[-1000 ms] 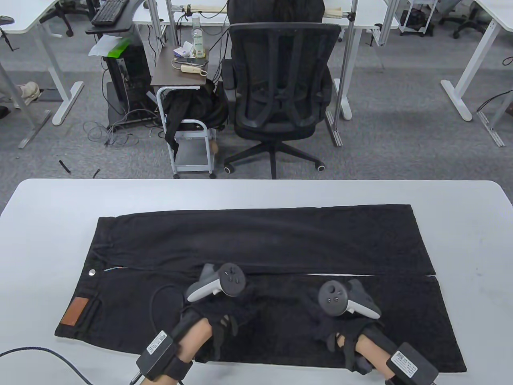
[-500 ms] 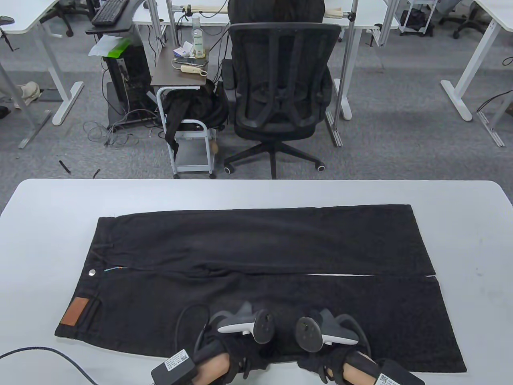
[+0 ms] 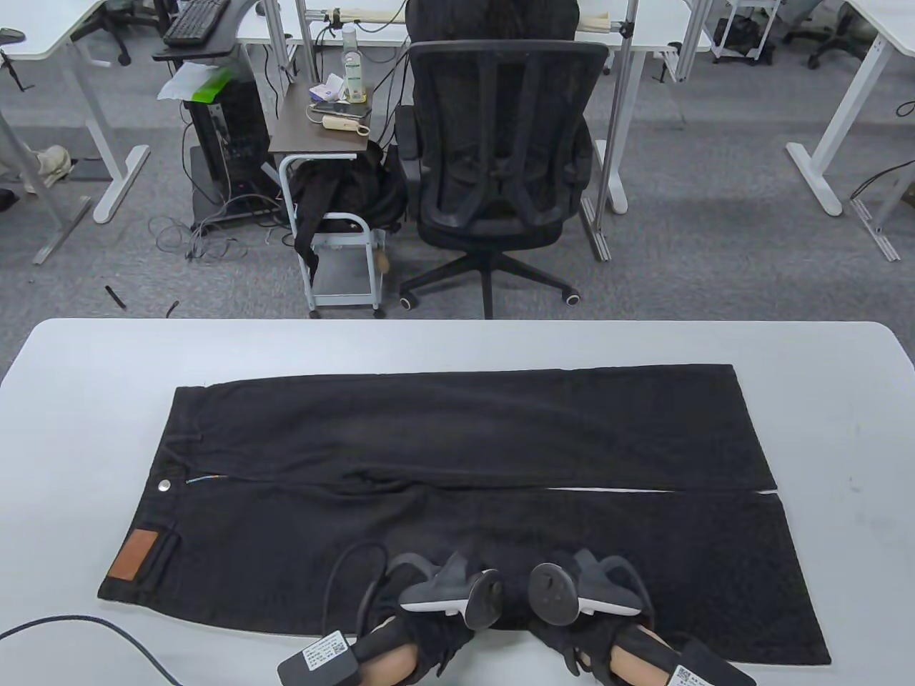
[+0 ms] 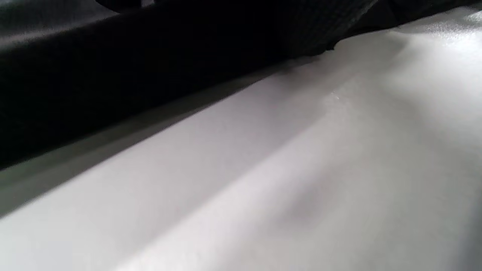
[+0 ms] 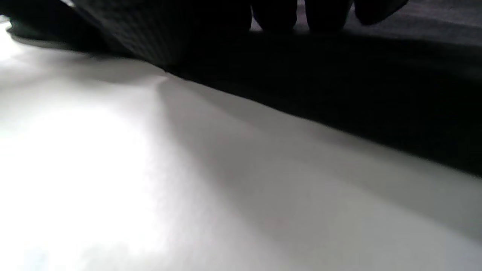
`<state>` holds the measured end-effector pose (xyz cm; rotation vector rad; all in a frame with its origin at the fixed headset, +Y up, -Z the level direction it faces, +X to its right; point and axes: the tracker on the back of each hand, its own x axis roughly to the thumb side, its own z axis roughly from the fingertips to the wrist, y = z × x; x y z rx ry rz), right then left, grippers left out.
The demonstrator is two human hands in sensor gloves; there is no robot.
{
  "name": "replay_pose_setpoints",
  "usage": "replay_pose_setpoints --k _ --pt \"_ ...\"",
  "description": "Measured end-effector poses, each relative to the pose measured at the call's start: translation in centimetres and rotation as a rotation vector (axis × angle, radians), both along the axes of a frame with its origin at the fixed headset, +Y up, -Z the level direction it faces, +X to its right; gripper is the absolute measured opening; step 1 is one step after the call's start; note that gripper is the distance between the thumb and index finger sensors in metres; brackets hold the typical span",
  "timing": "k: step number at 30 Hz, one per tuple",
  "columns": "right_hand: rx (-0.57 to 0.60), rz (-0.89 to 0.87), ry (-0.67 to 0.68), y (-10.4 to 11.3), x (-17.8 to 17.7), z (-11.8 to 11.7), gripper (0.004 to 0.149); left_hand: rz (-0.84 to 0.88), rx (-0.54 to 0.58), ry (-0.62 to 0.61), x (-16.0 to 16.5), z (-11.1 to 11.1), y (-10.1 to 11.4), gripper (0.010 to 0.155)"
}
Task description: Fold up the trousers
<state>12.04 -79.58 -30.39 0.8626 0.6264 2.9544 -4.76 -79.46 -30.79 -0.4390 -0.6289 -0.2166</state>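
A second ago both hands lie well up on the near leg of the trousers (image 3: 457,493), apart from each other; now they sit at its 6 o'clock edge, side by side. The left hand (image 3: 429,629) has drawn back toward 6 o'clock and shifted toward 3 o'clock; the right hand (image 3: 593,636) has drawn back and shifted toward 9 o'clock. Their trackers nearly touch. Since half a second ago, only the left hand edges slightly closer to the right.

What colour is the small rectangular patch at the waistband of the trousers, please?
The leather-like waistband patch on the black trousers is tan-brown, clearest in the table view.
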Motion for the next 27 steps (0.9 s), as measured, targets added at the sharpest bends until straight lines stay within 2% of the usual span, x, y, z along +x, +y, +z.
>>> replay_pose_setpoints --k 3,5,7,10,14,16,17,19,21,27 --pt "-0.131 0.055 -0.034 -0.7 0.0 0.3 0.087 0.051 0.016 -0.008 -0.1 -0.1 0.7 0.053" --pt "-0.075 0.033 -0.036 -0.7 0.1 0.3 0.088 0.104 -0.02 0.026 -0.6 -0.4 1.6 0.051" --pt "-0.01 -0.004 -0.044 -0.1 0.3 0.1 0.08 0.176 -0.029 0.041 -1.1 -0.5 2.7 0.05" --pt "0.06 -0.074 -0.067 1.6 1.0 -0.7 0.07 0.206 0.025 0.045 -1.7 -0.5 4.0 0.05" --pt "0.065 -0.283 -0.109 4.5 2.3 -1.7 0.058 0.22 -0.007 0.079 -2.5 -0.8 4.0 0.055" --pt "0.063 -0.35 -0.123 5.7 2.8 -2.1 0.056 0.141 -0.061 0.141 -3.4 -1.2 3.8 0.059" --pt "0.075 -0.373 -0.127 6.3 3.0 -2.2 0.055 0.038 -0.09 0.199 -4.2 -1.4 3.9 0.061" --pt "0.096 -0.393 -0.124 7.2 3.2 -2.3 0.056 -0.064 -0.07 0.245 -5.5 -1.9 4.2 0.062" --pt "0.098 -0.418 -0.128 8.0 3.3 -2.5 0.056 -0.108 -0.059 0.302 -7.1 -2.6 4.5 0.061" --pt "0.126 -0.476 -0.14 10.0 3.7 -2.8 0.057 -0.211 -0.148 0.556 -13.5 -4.3 4.8 0.062"
